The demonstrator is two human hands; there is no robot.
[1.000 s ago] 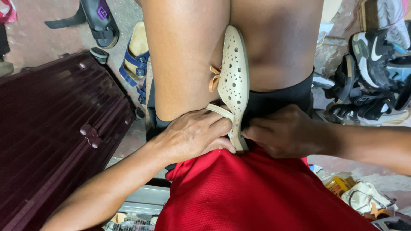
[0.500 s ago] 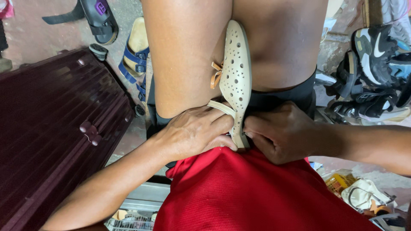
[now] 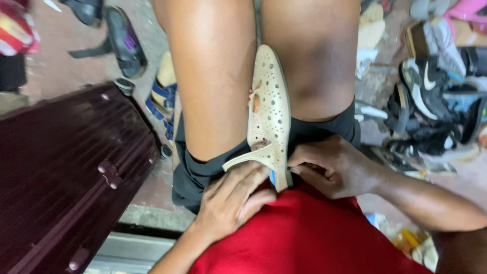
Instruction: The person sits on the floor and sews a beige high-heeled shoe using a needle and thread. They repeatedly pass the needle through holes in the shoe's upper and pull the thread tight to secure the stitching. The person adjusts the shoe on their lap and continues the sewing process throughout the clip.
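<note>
Cream sandal stood clamped between the knees as before. Left hand had slid lower, fingers loosely curled under its strap; right hand stayed pinched on the heel.

- A dark maroon ribbed case with round knobs lies at the left.
- A black sandal with a purple insole rests on the concrete floor.
- A blue-strapped sandal lies just beside the case.
- A heap of black and white sneakers sits at the right.
- A pink shoe shows at the top right corner.
</note>
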